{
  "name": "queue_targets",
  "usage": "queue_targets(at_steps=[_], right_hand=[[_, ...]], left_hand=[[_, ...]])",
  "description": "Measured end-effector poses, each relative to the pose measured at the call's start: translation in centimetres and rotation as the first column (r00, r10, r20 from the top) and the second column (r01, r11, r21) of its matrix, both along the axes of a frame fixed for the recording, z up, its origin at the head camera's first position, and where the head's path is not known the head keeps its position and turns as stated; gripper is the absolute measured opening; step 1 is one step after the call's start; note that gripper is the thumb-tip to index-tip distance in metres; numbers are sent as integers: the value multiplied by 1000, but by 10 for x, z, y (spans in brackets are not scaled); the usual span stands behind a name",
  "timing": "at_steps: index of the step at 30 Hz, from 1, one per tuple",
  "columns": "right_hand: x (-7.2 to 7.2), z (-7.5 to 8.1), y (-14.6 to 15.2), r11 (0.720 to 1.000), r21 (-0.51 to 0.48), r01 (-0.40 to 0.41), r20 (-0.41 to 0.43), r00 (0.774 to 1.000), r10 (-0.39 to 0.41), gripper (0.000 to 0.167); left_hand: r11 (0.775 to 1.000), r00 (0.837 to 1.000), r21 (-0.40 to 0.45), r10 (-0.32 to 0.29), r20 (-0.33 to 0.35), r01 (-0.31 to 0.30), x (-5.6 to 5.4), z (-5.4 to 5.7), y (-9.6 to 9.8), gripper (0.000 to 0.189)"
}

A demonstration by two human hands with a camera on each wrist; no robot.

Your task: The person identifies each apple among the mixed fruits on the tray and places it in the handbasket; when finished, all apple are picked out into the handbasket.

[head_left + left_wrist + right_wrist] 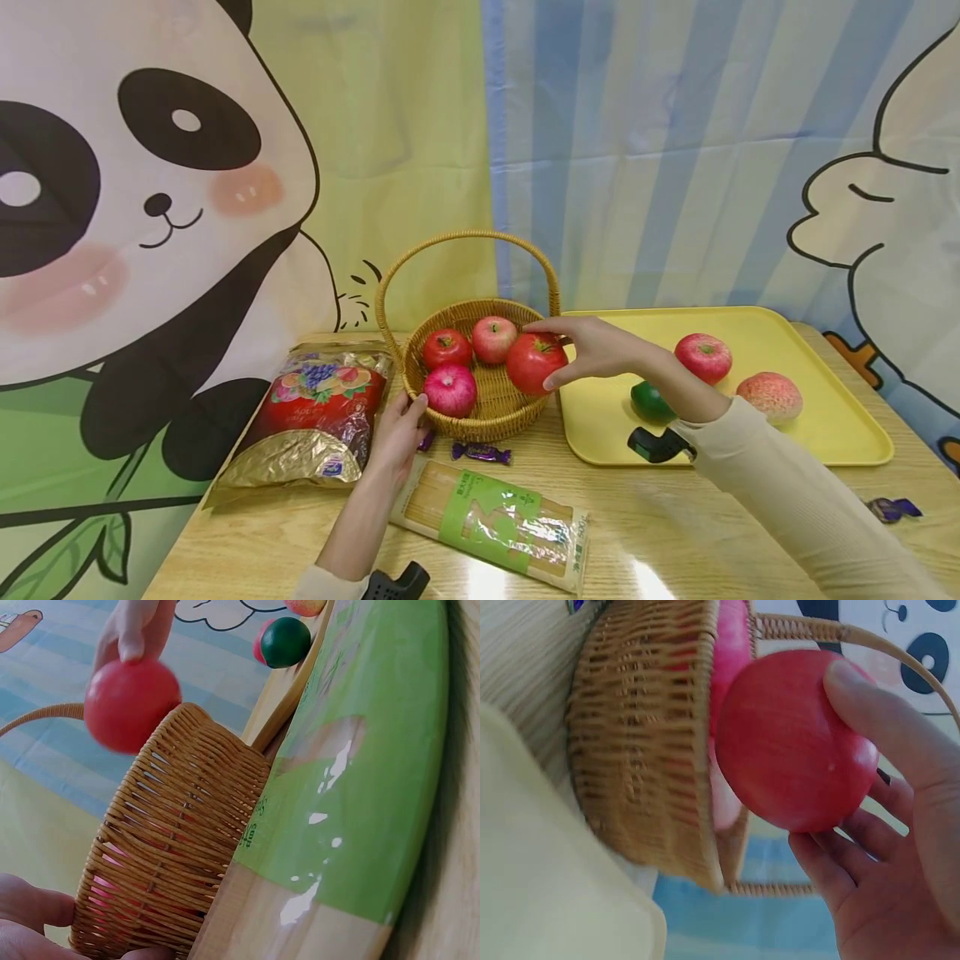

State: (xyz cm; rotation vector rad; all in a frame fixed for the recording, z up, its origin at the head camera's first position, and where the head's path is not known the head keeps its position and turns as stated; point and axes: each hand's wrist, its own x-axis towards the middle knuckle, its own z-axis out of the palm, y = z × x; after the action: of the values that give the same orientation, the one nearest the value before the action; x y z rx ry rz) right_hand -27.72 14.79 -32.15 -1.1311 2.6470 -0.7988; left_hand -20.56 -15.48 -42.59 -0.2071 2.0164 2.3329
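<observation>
My right hand [600, 348] holds a large red apple [536, 363] between thumb and fingers, at the right side of the wicker basket [491, 428]. In the right wrist view this apple [791, 742] hangs over the basket's rim. Inside the basket are a red apple [447, 349], a pinkish apple [494, 339] and a bright pink round fruit [451, 391]. My left hand [397, 437] grips the basket's near left rim. The left wrist view has its fingers [30, 907] against the woven wall, partly cut off by the frame's edge.
A yellow tray [832, 433] on the right bears a pink-red apple [703, 358], a peach [769, 397] and a dark green fruit [651, 403]. A candy bag [315, 417] lies left, a spaghetti pack [495, 525] in front. Purple wrapped candies [482, 452] lie by the basket.
</observation>
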Motion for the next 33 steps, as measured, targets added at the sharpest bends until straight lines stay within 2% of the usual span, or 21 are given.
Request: queue_targets(at_steps=[6, 10, 14, 23, 29, 33], right_hand=[[-17, -15, -27, 998, 40, 49, 0, 999, -49, 80], [-29, -28, -34, 995, 77, 62, 18, 998, -63, 80], [-37, -37, -36, 991, 116, 68, -2, 998, -68, 78], [-43, -46, -49, 981, 172, 87, -58, 995, -78, 72], [-43, -49, -57, 968, 191, 164, -72, 986, -153, 74], [-43, -49, -60, 967, 176, 185, -72, 982, -175, 73]], left_hand=[[1000, 1000, 12, 2, -5, -2, 0, -1, 1, 52], [1000, 1000, 13, 1, -4, -1, 0, -1, 2, 52], [1000, 1000, 6, -4, 1, 4, 0, -1, 2, 53], [1000, 1000, 6, -5, -1, 5, -2, 0, 1, 54], [1000, 1000, 11, -12, -2, 12, -1, -1, 1, 53], [1000, 1000, 15, -10, 0, 10, -1, 0, 0, 54]])
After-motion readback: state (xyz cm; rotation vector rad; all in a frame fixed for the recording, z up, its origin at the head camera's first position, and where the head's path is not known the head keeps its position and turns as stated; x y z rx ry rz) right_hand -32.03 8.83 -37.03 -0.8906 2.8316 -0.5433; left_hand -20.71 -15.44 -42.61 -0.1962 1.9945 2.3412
